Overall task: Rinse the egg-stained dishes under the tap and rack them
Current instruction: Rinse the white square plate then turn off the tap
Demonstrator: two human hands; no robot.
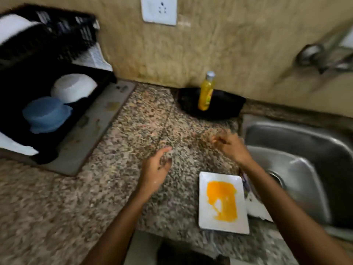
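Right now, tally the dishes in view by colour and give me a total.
White: 2, the egg-stained plate on the counter and the upturned bowl in the rack
Blue: 1, the upturned bowl in the rack
Total: 3
A white shape at the rack's top left is too blurred to count.

Two bare hands show above the speckled counter: the left hand (156,169) and the right hand (229,144), neither holding anything. Just below the right hand's fingers lies one white rectangular plate (208,217) smeared with yellow egg; beyond those fingers stand one yellow bottle (206,92) and one black pan (225,106). Far to the left of the left hand's fingers, one black rack (17,115) holds two upturned bowls, one white bowl (73,87) and one blue bowl (46,113).
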